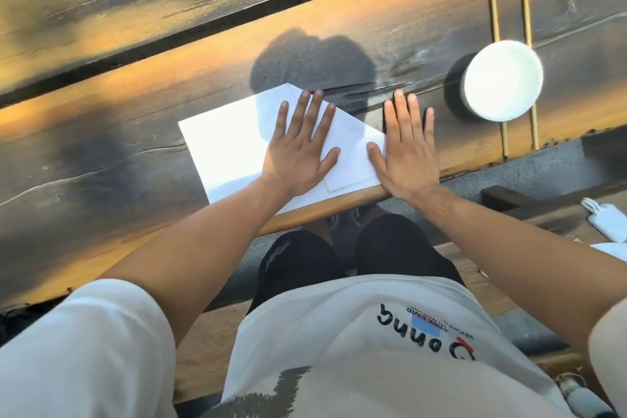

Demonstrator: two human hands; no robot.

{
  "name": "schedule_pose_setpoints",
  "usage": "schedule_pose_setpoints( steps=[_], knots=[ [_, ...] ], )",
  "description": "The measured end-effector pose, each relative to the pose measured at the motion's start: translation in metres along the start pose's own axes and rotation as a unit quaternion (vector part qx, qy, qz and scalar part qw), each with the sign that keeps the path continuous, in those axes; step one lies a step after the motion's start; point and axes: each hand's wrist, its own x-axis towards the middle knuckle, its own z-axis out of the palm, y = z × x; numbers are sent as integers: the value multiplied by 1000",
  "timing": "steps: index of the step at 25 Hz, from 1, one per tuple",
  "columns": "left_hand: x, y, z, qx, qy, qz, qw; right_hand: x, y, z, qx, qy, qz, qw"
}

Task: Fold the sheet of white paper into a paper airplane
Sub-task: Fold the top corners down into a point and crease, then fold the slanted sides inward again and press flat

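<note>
A sheet of white paper [230, 146] lies on the dark wooden table [101, 153] near its front edge. Its right end is folded over, giving a slanted upper right edge and a doubled layer near the front. My left hand [298, 142] rests flat on the folded part, fingers spread and pointing away from me. My right hand [405, 149] lies flat just right of the paper, its thumb touching the paper's right corner and its palm on the table edge. Neither hand grips anything.
A white bowl [502, 80] stands on the table to the right, on top of a pair of chopsticks [527, 10]. White objects [607, 220] lie on the bench at the far right. My knees are under the table edge.
</note>
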Motion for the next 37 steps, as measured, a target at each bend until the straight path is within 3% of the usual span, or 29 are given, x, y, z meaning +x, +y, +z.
schedule_pose_setpoints(
  steps=[3,5,8,11,14,19,27,29,33,37],
  knots=[
    [-6,-1,-13,-52,-15,-31,998,1,-20,-15,17,22,-43,999],
    [-16,-6,-16,-92,14,-71,993,4,-43,-21,46,28,-101,993],
    [-32,-37,-20,-116,70,-205,969,18,-82,-24,154,41,-107,981],
    [-50,-83,-25,-121,122,-328,929,36,-111,-29,168,53,-115,978],
    [-65,-108,-26,-91,118,-326,934,56,-129,-33,173,-47,-101,979],
    [-69,-119,-34,-121,82,-353,924,70,-139,-32,193,-86,-98,973],
    [-63,-120,-55,-368,146,-431,811,83,-133,-46,275,-146,-72,948],
    [-66,-105,-58,-373,160,-423,811,85,-133,-51,290,-150,-65,943],
    [-83,-60,-54,-340,210,-351,847,94,-131,-55,364,-151,-13,919],
    [-102,-9,-43,-289,214,-317,878,105,-134,-62,425,-160,73,888]
  ],
)
